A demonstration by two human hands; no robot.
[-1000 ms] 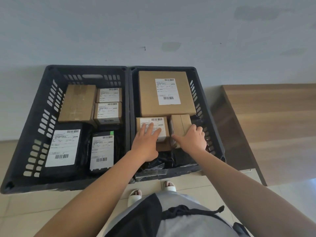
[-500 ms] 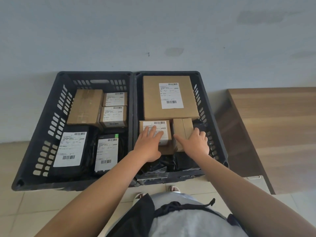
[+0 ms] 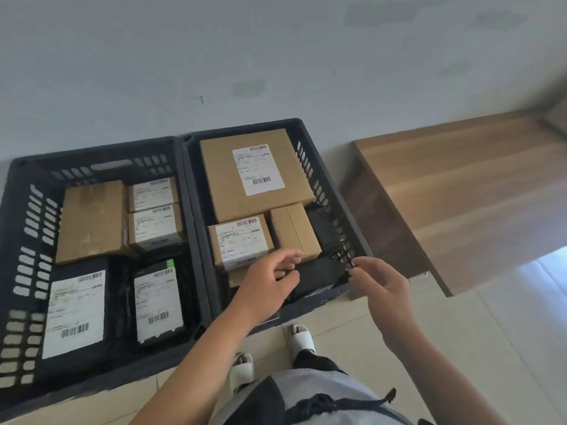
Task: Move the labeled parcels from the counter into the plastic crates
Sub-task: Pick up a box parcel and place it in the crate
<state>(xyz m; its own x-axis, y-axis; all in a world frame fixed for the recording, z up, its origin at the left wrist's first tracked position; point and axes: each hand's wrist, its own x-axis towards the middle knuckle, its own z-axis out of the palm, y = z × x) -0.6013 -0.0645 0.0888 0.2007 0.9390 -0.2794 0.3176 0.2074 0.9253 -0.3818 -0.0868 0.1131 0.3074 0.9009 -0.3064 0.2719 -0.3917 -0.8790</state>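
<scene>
Your left hand (image 3: 270, 286) and right hand (image 3: 380, 280) hover loosely curled, holding nothing, over the near end of the right crate (image 3: 325, 182). The small labeled box (image 3: 241, 242) and plain box (image 3: 294, 231) lie inside it, beside the wooden counter (image 3: 460, 191).

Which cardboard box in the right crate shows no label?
The small plain box beside the labelled small box; its top shows only a seam, while the large box carries a label.

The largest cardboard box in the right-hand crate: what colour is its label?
White with black barcodes and print, on the brown largest cardboard box; head view.
</scene>
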